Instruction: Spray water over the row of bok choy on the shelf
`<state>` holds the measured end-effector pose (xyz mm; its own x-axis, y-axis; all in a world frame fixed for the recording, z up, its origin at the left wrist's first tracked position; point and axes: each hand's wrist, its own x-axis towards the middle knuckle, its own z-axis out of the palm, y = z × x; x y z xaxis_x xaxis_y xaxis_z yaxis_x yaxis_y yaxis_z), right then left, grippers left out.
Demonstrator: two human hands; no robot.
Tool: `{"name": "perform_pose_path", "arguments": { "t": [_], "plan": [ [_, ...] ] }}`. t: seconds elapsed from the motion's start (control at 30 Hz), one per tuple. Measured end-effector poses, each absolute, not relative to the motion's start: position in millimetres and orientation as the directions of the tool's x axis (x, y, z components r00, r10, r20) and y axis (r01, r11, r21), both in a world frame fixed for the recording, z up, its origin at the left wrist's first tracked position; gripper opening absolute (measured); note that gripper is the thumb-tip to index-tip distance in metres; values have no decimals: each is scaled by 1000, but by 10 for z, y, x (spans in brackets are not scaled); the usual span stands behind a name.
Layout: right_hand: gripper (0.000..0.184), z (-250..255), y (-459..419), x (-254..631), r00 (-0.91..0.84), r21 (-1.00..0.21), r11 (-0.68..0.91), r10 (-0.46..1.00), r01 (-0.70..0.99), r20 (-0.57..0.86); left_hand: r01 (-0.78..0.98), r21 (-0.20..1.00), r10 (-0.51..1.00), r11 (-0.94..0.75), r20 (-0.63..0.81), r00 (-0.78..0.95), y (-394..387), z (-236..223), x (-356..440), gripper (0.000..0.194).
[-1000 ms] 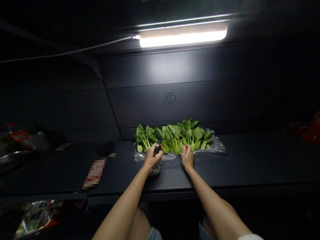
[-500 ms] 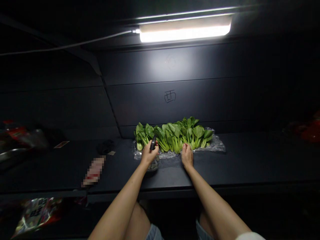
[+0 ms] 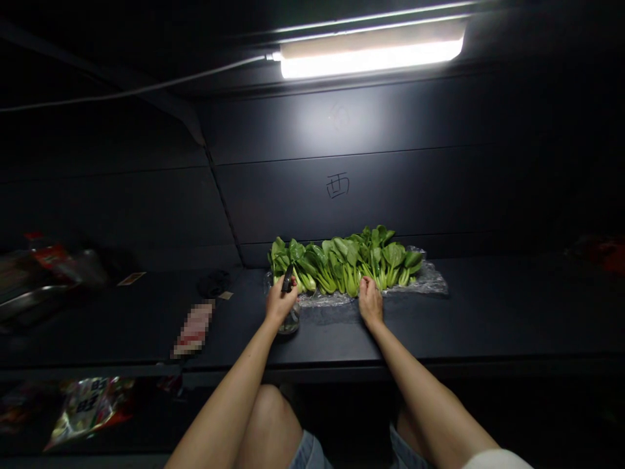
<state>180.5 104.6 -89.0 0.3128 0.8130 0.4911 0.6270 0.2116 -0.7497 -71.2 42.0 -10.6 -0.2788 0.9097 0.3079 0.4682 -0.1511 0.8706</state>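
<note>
A row of green bok choy [image 3: 336, 260] lies side by side on clear plastic film [image 3: 430, 280], leaves toward the back panel and pale stems toward me. My left hand [image 3: 282, 303] is wrapped round the neck of a clear spray bottle [image 3: 290, 320] with a black trigger head, in front of the row's left end. The bottle's lower part shows below the hand, with the rest covered. At the stem ends right of the middle, my right hand [image 3: 370, 301] is closed with curled fingers. Whatever it may hold is hidden.
A lit tube lamp [image 3: 374, 57] with a white cable [image 3: 161, 85] hangs above the dark shelf [image 3: 332, 335]. Farther left lie a blurred-out packet [image 3: 194, 330], a dark bundle [image 3: 213, 284] and a small card [image 3: 131, 279]. Shiny snack bags [image 3: 88, 407] sit on the lower shelf.
My left hand has moved left with the spray bottle along the bok choy. The right hand stays at about the same stems. The whole view has shifted slightly.
</note>
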Motion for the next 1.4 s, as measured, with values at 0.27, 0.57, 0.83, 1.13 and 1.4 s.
{"name": "perform_pose_path", "arguments": {
  "t": [0.27, 0.57, 0.83, 1.13, 1.4],
  "plan": [
    [57, -874, 1026, 1769, 265, -662, 284, 754, 693, 601, 529, 846, 894, -72, 290, -341, 378, -105, -917, 22],
    [55, -876, 1015, 1743, 213, -571, 340, 691, 747, 690, 574, 819, 885, 19, 253, -390, 339, -70, -1052, 20],
    [49, -907, 1027, 1759, 181, -546, 355, 690, 759, 701, 548, 835, 874, 52, 227, -429, 379, -101, -1150, 22],
    [47, -921, 1035, 1767, 162, -536, 364, 694, 762, 701, 587, 807, 838, 66, 275, -472, 416, -68, -1223, 22],
    [50, -916, 1028, 1765, 148, -534, 363, 708, 764, 691, 573, 817, 812, 57, 296, -503, 446, 0, -1288, 23]
  ]
}}
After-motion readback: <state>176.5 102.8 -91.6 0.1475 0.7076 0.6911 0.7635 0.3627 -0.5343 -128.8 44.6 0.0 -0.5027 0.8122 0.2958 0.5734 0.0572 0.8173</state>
